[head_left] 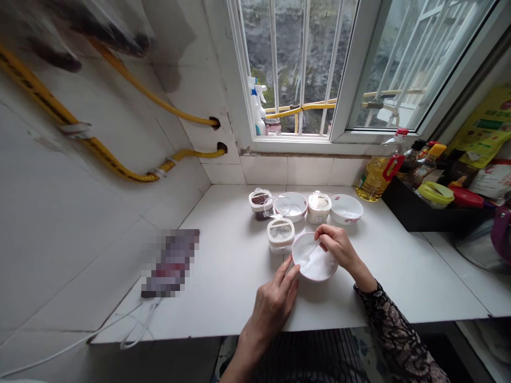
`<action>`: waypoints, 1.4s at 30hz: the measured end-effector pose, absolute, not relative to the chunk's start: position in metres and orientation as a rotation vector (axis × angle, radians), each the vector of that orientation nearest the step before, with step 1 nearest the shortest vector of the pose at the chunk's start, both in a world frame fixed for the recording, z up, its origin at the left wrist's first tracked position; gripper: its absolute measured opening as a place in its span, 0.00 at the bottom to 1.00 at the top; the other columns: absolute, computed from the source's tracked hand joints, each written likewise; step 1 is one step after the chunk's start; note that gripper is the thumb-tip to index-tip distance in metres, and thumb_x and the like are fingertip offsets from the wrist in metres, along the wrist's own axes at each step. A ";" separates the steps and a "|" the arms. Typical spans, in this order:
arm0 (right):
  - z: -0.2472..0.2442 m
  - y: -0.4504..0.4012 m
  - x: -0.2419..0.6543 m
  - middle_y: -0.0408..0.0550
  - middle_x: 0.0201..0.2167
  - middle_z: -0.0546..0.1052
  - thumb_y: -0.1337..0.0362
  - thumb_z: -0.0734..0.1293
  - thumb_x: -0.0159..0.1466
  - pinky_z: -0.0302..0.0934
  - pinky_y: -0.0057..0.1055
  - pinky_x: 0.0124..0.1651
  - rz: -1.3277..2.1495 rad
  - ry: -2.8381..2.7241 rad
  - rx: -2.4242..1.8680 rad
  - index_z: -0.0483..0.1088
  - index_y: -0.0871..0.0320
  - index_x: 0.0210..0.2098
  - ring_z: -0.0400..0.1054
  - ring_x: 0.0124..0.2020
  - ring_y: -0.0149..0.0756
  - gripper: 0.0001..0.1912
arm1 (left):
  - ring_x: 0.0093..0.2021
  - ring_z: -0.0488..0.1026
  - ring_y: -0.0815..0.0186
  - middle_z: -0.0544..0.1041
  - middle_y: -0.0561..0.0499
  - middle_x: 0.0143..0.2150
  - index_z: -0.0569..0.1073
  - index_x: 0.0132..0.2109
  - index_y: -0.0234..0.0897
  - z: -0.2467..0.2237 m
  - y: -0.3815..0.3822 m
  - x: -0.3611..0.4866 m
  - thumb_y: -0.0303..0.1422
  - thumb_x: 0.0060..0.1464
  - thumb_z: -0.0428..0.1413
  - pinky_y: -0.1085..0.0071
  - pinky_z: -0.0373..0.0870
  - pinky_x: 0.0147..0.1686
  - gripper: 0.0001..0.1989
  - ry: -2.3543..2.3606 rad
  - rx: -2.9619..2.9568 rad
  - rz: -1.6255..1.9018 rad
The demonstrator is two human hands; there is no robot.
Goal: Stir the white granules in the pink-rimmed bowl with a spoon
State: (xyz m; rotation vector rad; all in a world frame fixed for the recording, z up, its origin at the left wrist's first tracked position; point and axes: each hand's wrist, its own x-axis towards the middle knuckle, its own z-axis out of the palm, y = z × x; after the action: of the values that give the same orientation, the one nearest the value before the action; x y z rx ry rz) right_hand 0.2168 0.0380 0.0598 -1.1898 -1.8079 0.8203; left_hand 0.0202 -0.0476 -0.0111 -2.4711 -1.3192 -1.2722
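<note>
A white bowl point(328, 272) with a thin pink rim stands on the counter, and white powdery grains point(317, 263) lie in it. My left hand point(275, 295) grips the bowl's near left rim between thumb and fingers. Over the far right rim, my right hand point(337, 246) is closed in a pinch on a small pale spoon point(311, 254), whose lower end dips into the grains. Touching or almost touching the bowl on the left is a white-lidded jar point(280, 236), its contents hard to make out.
Behind stand a jar of dark red contents point(261, 205), a bowl point(296, 206), a jar of pale contents point(318, 208) and another bowl point(346, 209). An oil bottle point(377, 173) and a black condiment box point(415, 210) are at right. A blurred flat object point(171, 263) with a white cable lies left.
</note>
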 end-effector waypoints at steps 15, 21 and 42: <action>0.061 0.040 0.216 0.38 0.14 0.63 0.65 0.59 0.53 0.49 0.28 0.25 1.066 -1.649 -1.168 0.69 0.57 0.24 0.55 0.18 0.29 0.07 | 0.45 0.81 0.62 0.75 0.36 0.57 0.66 0.58 0.35 -0.013 -0.047 0.020 0.25 0.66 0.46 0.74 0.79 0.35 0.16 -1.319 -2.469 -1.275; 0.063 0.047 0.222 0.37 0.12 0.62 0.62 0.62 0.51 0.47 0.28 0.24 1.189 -1.391 -1.160 0.69 0.58 0.24 0.54 0.17 0.28 0.06 | 0.46 0.81 0.61 0.74 0.37 0.58 0.66 0.58 0.35 -0.013 -0.047 0.021 0.26 0.66 0.47 0.72 0.80 0.36 0.16 -1.320 -2.467 -1.273; 0.066 0.053 0.231 0.35 0.14 0.63 0.60 0.69 0.51 0.49 0.29 0.26 1.259 -1.185 -1.093 0.70 0.58 0.30 0.57 0.18 0.29 0.10 | 0.50 0.79 0.60 0.72 0.37 0.60 0.67 0.58 0.34 -0.015 -0.048 0.021 0.25 0.64 0.48 0.71 0.80 0.39 0.16 -1.356 -2.472 -1.239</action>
State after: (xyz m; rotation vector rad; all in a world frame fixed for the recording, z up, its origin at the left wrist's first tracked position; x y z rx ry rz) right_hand 0.2307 0.0534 0.0658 -1.0927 -1.1854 1.2587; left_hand 0.0212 -0.0476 -0.0147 -2.4725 -1.3556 -1.2390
